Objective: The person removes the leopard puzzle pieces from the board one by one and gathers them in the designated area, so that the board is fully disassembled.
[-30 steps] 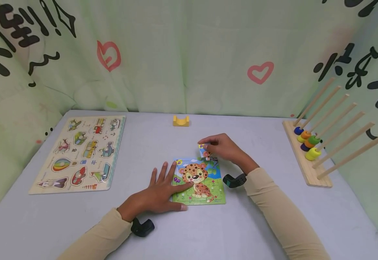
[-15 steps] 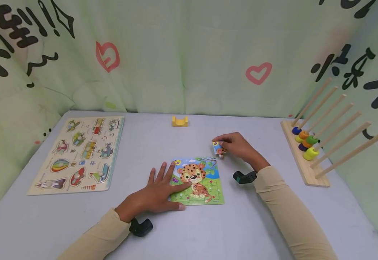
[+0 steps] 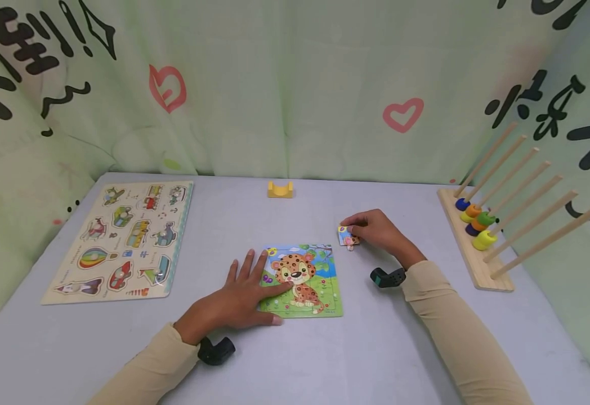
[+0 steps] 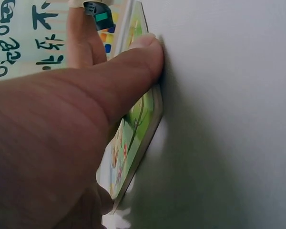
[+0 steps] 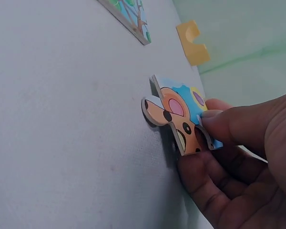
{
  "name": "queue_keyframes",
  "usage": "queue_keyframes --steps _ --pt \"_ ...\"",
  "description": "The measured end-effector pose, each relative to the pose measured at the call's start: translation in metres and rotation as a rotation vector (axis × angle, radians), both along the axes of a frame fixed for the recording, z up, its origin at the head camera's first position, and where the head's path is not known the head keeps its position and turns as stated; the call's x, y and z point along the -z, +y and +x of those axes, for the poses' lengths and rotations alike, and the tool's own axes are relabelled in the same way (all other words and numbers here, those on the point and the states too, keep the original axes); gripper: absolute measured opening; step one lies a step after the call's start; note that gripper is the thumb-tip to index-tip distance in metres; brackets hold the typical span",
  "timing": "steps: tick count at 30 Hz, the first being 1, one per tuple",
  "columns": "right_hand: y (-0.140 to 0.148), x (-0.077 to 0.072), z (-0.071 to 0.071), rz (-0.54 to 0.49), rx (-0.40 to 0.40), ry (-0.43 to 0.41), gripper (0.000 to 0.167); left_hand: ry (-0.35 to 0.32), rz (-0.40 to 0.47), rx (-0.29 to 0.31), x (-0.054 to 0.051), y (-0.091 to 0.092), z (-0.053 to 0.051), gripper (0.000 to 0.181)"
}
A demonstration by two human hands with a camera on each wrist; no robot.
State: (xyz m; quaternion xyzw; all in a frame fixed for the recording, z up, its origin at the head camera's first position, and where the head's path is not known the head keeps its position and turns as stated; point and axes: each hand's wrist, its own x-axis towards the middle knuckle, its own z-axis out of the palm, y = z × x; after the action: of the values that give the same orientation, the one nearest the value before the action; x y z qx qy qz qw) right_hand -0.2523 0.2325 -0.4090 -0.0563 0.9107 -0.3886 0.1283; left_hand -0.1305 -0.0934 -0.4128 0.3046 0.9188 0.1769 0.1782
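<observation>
A square leopard jigsaw puzzle [image 3: 325, 298] lies flat on the table in the head view. My left hand [image 3: 239, 301] rests on its left side with the fingers spread, the thumb along the near edge. The left wrist view shows that thumb [image 4: 138, 62] across the puzzle's green edge. Beyond the puzzle's upper right corner, my right hand [image 3: 378, 230] pinches a jigsaw piece [image 3: 347, 236] between thumb and fingers. In the right wrist view, the jigsaw piece [image 5: 181, 119] bears an orange ear and an eye, is tilted, and looks just above the table. Its underside is hidden.
At the left lies a vehicle peg puzzle board [image 3: 123, 242]. A small yellow curved block [image 3: 280, 190] sits near the back edge. On the right stands a wooden rack [image 3: 477, 247] with upright pegs and coloured beads. A curtain [image 3: 254, 84] hangs behind the table.
My right hand has carried the jigsaw piece to the right, off the puzzle's top right corner, and lowered it a little. My left hand and the puzzle have slid slightly left.
</observation>
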Motion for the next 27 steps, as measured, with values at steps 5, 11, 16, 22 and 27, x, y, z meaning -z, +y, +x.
queue_keyframes --steps 5,11,16,22,27 --pt "-0.0013 0.0037 0.0005 0.053 -0.033 0.072 0.02 -0.016 0.008 0.003 0.0011 -0.0017 -0.001 0.063" --pt "-0.004 0.005 0.0017 0.103 -0.031 0.124 0.017 -0.052 0.025 -0.003 0.0017 -0.0017 -0.0023 0.063" --pt "-0.005 0.004 0.0035 0.102 -0.025 0.144 0.016 -0.058 0.025 0.0 0.0009 -0.0022 -0.0032 0.062" --pt "-0.0067 0.0023 0.0045 0.1 -0.013 0.158 0.019 -0.039 0.038 0.015 -0.0009 -0.0027 -0.0033 0.062" --pt "-0.0075 0.0029 0.0026 0.118 -0.012 0.153 0.02 -0.031 0.077 0.019 0.0 -0.0027 -0.0033 0.063"
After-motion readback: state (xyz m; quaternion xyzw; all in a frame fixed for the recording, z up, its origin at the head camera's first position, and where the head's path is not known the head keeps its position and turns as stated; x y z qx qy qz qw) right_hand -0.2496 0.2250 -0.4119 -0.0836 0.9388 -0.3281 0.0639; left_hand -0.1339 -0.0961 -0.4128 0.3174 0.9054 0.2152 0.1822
